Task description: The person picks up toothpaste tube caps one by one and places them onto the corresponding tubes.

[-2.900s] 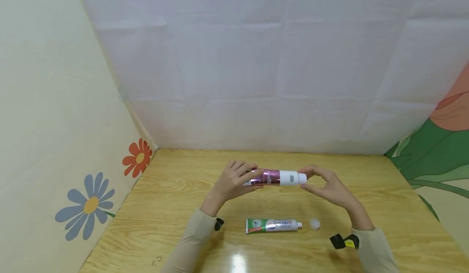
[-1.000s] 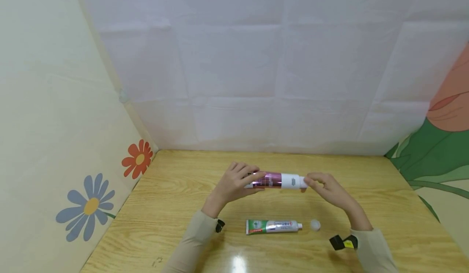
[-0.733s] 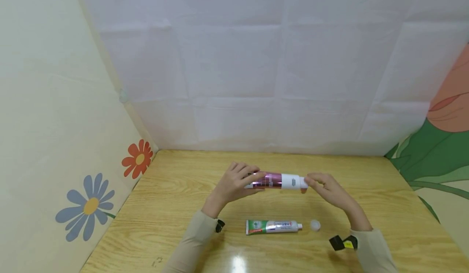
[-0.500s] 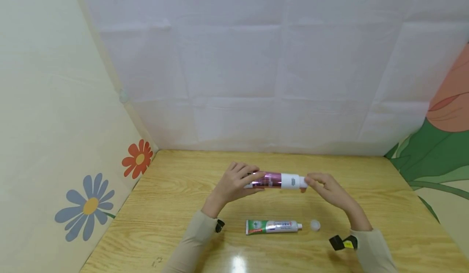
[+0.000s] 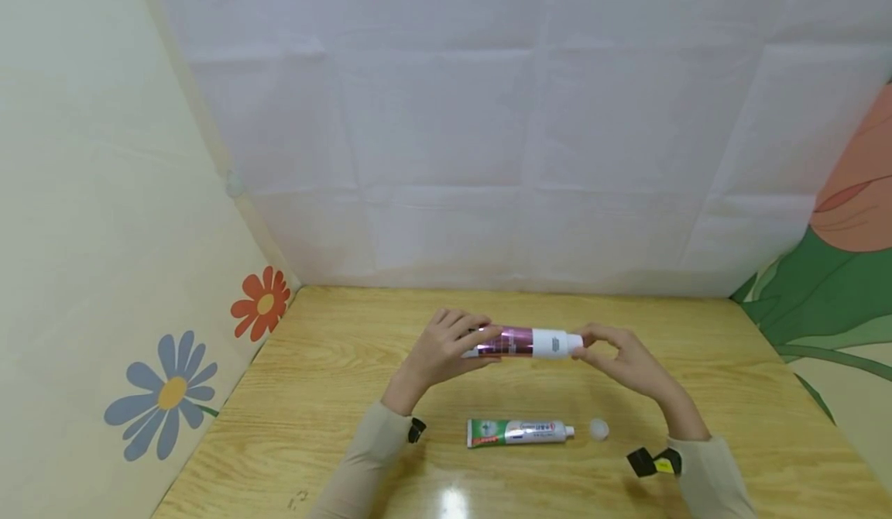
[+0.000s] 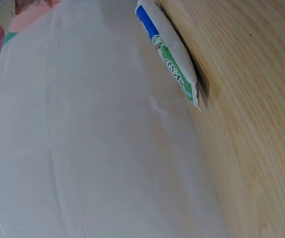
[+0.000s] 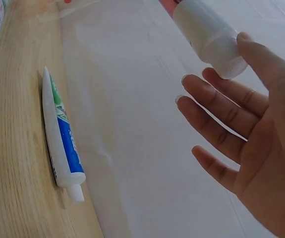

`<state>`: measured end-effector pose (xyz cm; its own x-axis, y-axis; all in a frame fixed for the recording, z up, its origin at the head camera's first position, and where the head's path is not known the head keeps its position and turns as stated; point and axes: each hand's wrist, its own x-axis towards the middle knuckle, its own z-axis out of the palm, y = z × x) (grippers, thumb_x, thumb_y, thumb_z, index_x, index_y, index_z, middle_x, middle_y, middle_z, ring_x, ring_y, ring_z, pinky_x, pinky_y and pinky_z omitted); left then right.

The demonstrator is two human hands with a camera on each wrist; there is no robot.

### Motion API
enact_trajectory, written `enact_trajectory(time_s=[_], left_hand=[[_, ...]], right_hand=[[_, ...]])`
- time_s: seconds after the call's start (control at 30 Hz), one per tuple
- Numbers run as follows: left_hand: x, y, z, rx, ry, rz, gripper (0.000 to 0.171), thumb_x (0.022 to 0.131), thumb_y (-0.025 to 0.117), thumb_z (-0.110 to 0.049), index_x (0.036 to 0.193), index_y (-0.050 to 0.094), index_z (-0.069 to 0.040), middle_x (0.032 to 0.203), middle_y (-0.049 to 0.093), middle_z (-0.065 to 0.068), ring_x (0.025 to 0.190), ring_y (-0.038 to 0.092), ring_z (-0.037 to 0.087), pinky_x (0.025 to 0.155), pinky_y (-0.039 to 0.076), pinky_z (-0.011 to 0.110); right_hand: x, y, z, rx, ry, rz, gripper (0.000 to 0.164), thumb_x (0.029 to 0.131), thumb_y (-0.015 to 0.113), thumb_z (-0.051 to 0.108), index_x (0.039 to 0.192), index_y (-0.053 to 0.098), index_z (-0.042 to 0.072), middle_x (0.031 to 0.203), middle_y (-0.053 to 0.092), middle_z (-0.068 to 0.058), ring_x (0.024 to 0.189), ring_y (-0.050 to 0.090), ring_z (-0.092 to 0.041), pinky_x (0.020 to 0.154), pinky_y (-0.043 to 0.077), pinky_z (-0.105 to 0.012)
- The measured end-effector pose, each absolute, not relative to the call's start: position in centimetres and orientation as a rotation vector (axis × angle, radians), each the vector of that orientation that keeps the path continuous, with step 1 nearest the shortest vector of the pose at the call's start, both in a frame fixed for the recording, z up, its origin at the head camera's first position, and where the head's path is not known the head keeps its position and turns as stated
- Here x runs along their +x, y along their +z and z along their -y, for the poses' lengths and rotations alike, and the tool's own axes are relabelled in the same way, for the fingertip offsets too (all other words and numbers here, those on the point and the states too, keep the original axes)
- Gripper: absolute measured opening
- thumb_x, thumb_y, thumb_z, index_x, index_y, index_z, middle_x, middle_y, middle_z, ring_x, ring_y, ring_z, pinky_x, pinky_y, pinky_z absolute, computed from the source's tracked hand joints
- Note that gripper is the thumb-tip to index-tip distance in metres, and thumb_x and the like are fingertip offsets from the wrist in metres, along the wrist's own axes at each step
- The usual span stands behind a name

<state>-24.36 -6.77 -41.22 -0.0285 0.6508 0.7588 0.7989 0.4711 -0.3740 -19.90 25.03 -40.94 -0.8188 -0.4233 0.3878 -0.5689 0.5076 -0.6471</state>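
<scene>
My left hand [image 5: 435, 348] grips a purple and white toothpaste tube [image 5: 514, 341], held level above the table. At its right end, the thumb and forefinger of my right hand [image 5: 630, 360] pinch the white cap [image 5: 574, 345]; the other fingers are spread apart in the right wrist view. Below lies a green and silver-white toothpaste tube [image 5: 519, 431], nozzle pointing right. A small whitish round cap [image 5: 598, 429] sits just off that nozzle. The wrist views also show a white, green and blue tube [image 7: 60, 134] lying near the cloth; the head view does not show it separately.
The wooden table [image 5: 334, 348] meets a pale cloth backdrop [image 5: 446, 155] at its far edge. Flower-printed panels [image 5: 167, 391] stand on both sides. A black strap [image 5: 653, 461] is on my right wrist and another [image 5: 416, 429] on my left.
My right fingers have shifted from the cap's outer end to a wider pinch around it, slightly leftward. The held tube has barely moved; the things on the table stay put.
</scene>
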Motion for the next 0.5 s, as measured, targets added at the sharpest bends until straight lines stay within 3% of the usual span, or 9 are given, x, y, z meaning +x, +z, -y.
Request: enact_trajectory(time_s=[0.13, 0.23, 0.5], left_hand=[[-24.4, -41.2, 6.8, -1.244, -0.192, 1.731, 0.056, 0.067, 0.078, -0.048, 0.115, 0.064, -0.020, 0.101, 0.064, -0.001, 0.085, 0.056, 0.015, 0.071, 0.044, 0.027], [-24.4, -41.2, 6.8, -1.244, -0.191, 1.725, 0.056, 0.068, 0.078, -0.047, 0.115, 0.064, -0.020, 0.101, 0.064, -0.001, 0.084, 0.056, 0.015, 0.071, 0.044, 0.027], [-24.5, -41.3, 6.8, -1.249, -0.188, 1.718, 0.056, 0.068, 0.079, -0.046, 0.115, 0.064, -0.020, 0.101, 0.064, -0.001, 0.084, 0.056, 0.015, 0.069, 0.043, 0.028]], right_hand=[[-19.3, -40.1, -24.5, 0.850, 1.189, 2.563, 0.025, 0.083, 0.067, 0.008, 0.108, 0.064, 0.011, 0.090, 0.065, 0.006, 0.084, 0.057, -0.006, 0.082, 0.041, -0.049], [-18.6, -39.1, -24.1, 0.856, 1.209, 2.554, 0.029, 0.082, 0.068, 0.007, 0.111, 0.062, 0.008, 0.088, 0.064, 0.004, 0.084, 0.057, -0.008, 0.083, 0.042, -0.053], [-18.1, -38.2, -23.8, 0.868, 1.240, 2.526, 0.028, 0.081, 0.070, 0.007, 0.108, 0.062, 0.009, 0.088, 0.064, 0.005, 0.083, 0.058, -0.008, 0.086, 0.042, -0.055]])
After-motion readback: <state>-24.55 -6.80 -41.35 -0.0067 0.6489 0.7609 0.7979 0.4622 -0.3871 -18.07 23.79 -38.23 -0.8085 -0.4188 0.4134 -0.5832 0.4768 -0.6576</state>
